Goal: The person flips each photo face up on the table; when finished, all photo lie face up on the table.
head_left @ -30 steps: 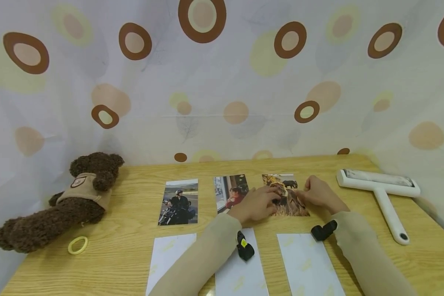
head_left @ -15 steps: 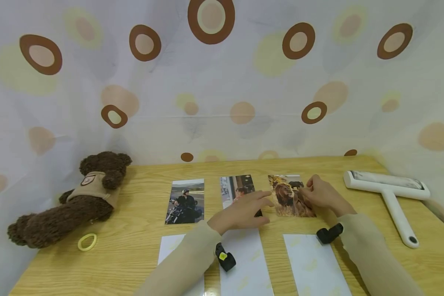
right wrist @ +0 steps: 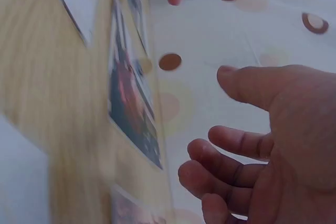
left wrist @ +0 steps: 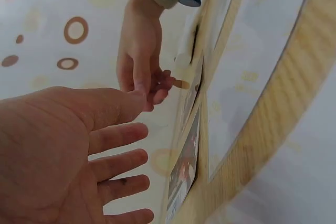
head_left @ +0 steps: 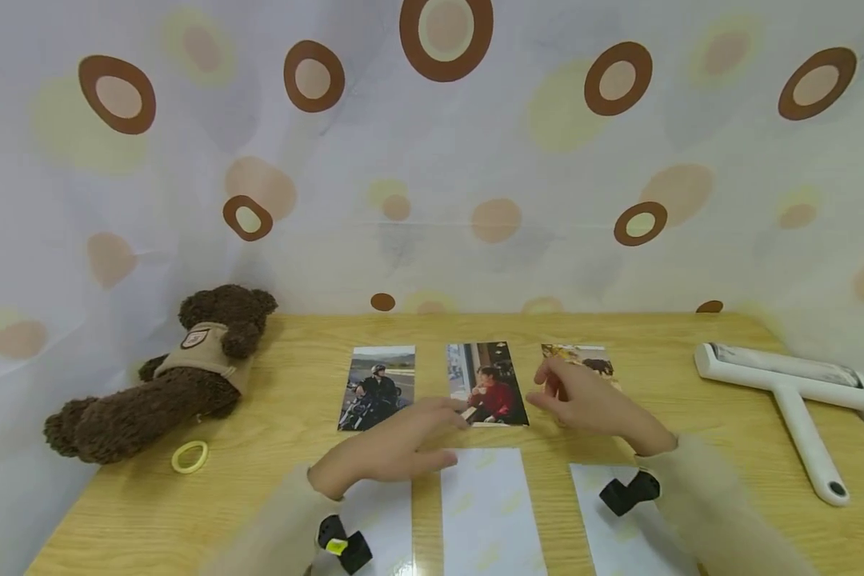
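Three photos lie in a row: a motorcycle rider photo [head_left: 378, 388], a photo of a person in red [head_left: 491, 386], and a lion photo [head_left: 590, 354] mostly covered by my right hand. My left hand [head_left: 396, 444] hovers with spread fingers near the front of the first two photos; in the left wrist view its fingers hold nothing. The right hand [head_left: 594, 404] is above the lion photo, its fingertips by the right edge of the middle photo. Loosely bent, its fingers are around nothing in the right wrist view.
White sheets with faint yellow marks, including a middle sheet [head_left: 491, 512] and a right sheet [head_left: 622, 520], lie nearer me. A brown teddy bear [head_left: 194, 376] and a yellow ring [head_left: 190, 457] are at left. A white T-shaped roller [head_left: 799, 416] lies at right.
My left hand has moved left and nearer me, off the lion photo. The right hand has left that photo's right edge and moved left over it. The head view has turned slightly left.
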Tool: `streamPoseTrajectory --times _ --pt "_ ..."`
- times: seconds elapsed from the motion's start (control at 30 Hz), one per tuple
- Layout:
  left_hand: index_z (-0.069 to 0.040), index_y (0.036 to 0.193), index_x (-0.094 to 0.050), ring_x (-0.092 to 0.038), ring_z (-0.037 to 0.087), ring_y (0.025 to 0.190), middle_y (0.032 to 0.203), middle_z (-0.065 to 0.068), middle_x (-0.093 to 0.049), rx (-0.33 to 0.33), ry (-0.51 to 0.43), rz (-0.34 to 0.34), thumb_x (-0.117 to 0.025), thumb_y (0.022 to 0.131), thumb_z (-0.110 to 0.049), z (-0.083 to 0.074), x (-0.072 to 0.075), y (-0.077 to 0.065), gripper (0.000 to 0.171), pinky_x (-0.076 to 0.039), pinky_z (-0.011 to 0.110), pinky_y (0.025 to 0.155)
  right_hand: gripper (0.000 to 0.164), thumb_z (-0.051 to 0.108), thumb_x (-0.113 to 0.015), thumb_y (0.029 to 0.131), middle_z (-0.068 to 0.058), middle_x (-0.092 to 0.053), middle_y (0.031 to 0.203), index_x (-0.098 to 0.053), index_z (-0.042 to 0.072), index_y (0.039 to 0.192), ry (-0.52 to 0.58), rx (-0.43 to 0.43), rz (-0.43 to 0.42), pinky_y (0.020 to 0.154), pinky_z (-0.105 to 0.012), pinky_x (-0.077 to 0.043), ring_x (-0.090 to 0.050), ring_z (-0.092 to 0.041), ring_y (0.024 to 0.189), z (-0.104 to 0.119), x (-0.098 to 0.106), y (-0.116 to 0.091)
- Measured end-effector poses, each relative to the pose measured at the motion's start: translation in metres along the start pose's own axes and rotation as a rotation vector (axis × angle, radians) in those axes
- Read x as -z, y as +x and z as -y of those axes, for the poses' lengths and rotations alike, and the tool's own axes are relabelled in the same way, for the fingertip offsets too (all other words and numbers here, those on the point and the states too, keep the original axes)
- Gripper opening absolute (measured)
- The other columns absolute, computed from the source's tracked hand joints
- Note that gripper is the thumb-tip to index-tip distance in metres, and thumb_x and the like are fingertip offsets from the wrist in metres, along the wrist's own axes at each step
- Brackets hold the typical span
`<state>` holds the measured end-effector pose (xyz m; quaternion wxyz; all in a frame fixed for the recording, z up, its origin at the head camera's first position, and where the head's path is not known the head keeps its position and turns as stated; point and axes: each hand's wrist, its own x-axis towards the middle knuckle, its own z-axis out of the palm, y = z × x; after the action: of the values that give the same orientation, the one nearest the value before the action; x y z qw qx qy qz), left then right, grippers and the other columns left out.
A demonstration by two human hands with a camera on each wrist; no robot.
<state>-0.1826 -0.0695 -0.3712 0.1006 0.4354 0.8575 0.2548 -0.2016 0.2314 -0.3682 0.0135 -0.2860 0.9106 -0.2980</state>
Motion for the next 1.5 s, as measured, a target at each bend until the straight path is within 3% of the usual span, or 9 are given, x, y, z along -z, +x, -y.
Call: streamPoseTrajectory --times 0.1,0.27,0.57,0.73,0.93,1.1,1.23,1.5 --pt "-0.007 0.131 -0.055 -0.035 0.030 0.139 0.151 0.012 -0.038 0.009 -0.081 0.036 -0.057 0.097 -0.020 0.003 0.001 -0.032 0.036 -0.033 0.053 0.109 0.031 0.027 -0.062 0.095 0.003 -0.054 0.077 -0.052 0.000 0.108 0.047 0.070 0.098 0.057 -0.022 -0.043 -0.045 -0.002 0.059 0.012 -0.019 0.004" --pt "-0.010 0.126 -0.056 -0.037 0.028 0.138 0.149 0.010 -0.040 0.103 -0.066 0.019 -0.061 0.095 -0.023 0.011 0.000 -0.071 0.034 -0.035 0.051 0.108 0.036 0.033 -0.065 0.092 0.001 -0.054 0.087 -0.055 0.004 0.111 0.036 0.131 0.204 0.063 -0.021 -0.042 -0.040 -0.001 0.062 0.032 -0.043 0.015" --pt "-0.015 0.120 -0.059 -0.044 0.023 0.125 0.138 0.005 -0.046 0.213 0.030 -0.066 -0.070 0.088 -0.026 0.011 -0.011 -0.110 0.036 -0.042 0.044 0.102 0.042 0.037 -0.070 0.088 -0.002 -0.053 0.099 -0.058 0.006 0.114 -0.056 0.244 0.254 0.069 -0.021 -0.044 -0.045 -0.008 0.078 0.068 -0.076 0.045" --pt "-0.021 0.122 -0.058 -0.043 0.014 0.113 0.127 -0.005 -0.044 0.301 -0.002 -0.038 -0.069 0.088 -0.037 0.010 -0.013 -0.129 0.039 -0.044 0.035 0.092 0.054 0.039 -0.071 0.086 -0.004 -0.046 0.105 -0.054 0.004 0.123 -0.081 0.233 0.352 0.068 -0.020 -0.040 -0.042 -0.009 0.079 0.088 -0.091 0.060" --pt "-0.025 0.123 -0.057 -0.041 0.015 0.115 0.132 -0.006 -0.042 0.325 -0.029 -0.012 -0.067 0.087 -0.047 0.011 -0.013 -0.140 0.044 -0.043 0.036 0.094 0.078 0.048 -0.077 0.077 -0.004 -0.038 0.111 -0.046 0.003 0.134 -0.159 0.152 0.409 0.062 -0.019 -0.040 -0.040 -0.012 0.086 0.108 -0.104 0.066" --pt "-0.025 0.121 -0.058 -0.041 0.016 0.117 0.132 -0.005 -0.041 0.316 -0.031 -0.028 -0.070 0.084 -0.046 0.015 -0.015 -0.140 0.044 -0.041 0.042 0.095 0.090 0.045 -0.084 0.069 -0.005 -0.037 0.106 -0.044 0.003 0.138 -0.187 0.078 0.420 0.059 -0.020 -0.042 -0.045 -0.010 0.075 0.116 -0.107 0.072" --pt "-0.026 0.119 -0.057 -0.040 0.015 0.114 0.130 -0.006 -0.041 0.314 -0.042 -0.032 -0.070 0.084 -0.049 0.017 -0.019 -0.141 0.044 -0.040 0.041 0.091 0.089 0.044 -0.088 0.065 -0.006 -0.043 0.105 -0.046 0.004 0.133 -0.162 0.029 0.439 0.063 -0.022 -0.045 -0.049 -0.010 0.072 0.117 -0.110 0.075" --pt "-0.026 0.120 -0.056 -0.040 0.014 0.115 0.131 -0.006 -0.042 0.306 0.003 -0.061 -0.068 0.084 -0.051 0.015 -0.018 -0.140 0.046 -0.040 0.042 0.094 0.073 0.044 -0.092 0.057 -0.004 -0.050 0.095 -0.056 0.008 0.109 -0.221 -0.002 0.389 0.062 -0.027 -0.045 -0.050 -0.012 0.074 0.123 -0.109 0.079"
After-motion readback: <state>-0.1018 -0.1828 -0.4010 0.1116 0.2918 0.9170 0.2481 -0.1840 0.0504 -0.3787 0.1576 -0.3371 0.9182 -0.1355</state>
